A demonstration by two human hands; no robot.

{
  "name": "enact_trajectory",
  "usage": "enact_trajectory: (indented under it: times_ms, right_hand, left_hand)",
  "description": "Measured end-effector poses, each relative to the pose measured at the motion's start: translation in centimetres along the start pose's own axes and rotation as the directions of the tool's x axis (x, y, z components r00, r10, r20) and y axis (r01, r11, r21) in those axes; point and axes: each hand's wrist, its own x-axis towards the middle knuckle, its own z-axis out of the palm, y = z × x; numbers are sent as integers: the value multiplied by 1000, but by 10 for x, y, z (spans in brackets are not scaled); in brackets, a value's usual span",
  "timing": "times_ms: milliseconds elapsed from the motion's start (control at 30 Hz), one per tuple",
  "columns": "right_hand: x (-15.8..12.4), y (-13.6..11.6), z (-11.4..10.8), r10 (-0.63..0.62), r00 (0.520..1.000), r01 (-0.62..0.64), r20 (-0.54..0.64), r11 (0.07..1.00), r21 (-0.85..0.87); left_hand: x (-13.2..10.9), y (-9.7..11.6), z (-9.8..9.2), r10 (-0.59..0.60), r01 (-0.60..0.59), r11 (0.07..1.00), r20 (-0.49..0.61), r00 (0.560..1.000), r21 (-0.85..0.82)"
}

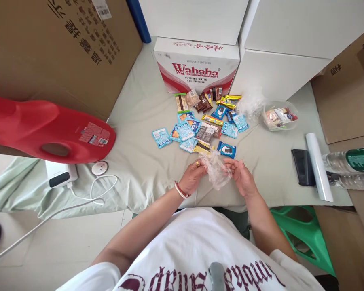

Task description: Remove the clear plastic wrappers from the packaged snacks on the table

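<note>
My left hand [194, 174] pinches a crumpled clear plastic bag [217, 171] between thumb and fingers, near the table's front edge. At the bag's right side is my right hand [242, 176], its fingers loosely apart and the tips at or close to the plastic; whether they touch it I cannot tell. Just beyond the bag lies a loose spread of wrapped snacks: light-blue packets [161, 137], a dark-blue packet [227, 149], a brown packet [206, 132], yellow bars [212, 119] and a green-edged packet [181, 103].
Behind the snacks stands a Wahaba water carton [197, 66]. To the right are clear plastic bags [251, 104], a clear bowl of snacks [280, 116], a phone [303, 166], a white roll [319, 167] and bottles [352, 161]. A red jug [51, 129] and power bank [61, 174] sit left.
</note>
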Motion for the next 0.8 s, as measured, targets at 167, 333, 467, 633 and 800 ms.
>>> enact_trajectory:
  times_ms: [167,333,467,633,800]
  right_hand:
    - [14,2,24,78,984,-74,160,997,-35]
    - [18,7,30,57,998,-50,-35,981,186]
    - [14,7,19,142,987,-109,-81,940,323]
    - [9,7,2,124,975,-56,-187,941,335]
    - [3,3,-14,135,973,-41,-186,898,437]
  left_hand:
    - [-5,2,10,28,-28,1000,76,997,4]
    - [-4,9,2,21,-21,1000,-3,1000,11]
    - [-4,11,-10,-146,147,981,-16,989,129]
    - [-3,13,-24,-158,166,964,-54,986,208]
    - [-6,22,-27,-33,51,985,-113,993,163]
